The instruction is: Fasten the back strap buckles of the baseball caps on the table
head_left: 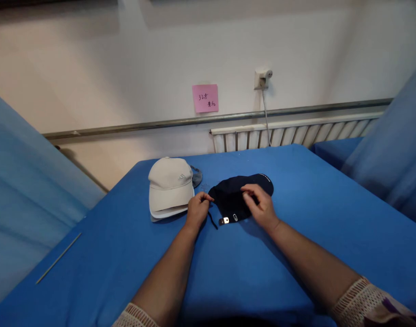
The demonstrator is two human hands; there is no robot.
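Dark cap (225,187) is laid on the blue tabletop (296,281), right of some pale stacked caps (170,190), with its opening turned toward the person and its brim to the right. Its left edge is pinched by the fingers of the left hand (198,211). The right hand (260,208) is held at the opening, fingers narrowly spaced; whether cloth is gripped there cannot be told. A metal buckle (224,221) is seen at the near edge, beside a loose strap (213,221).
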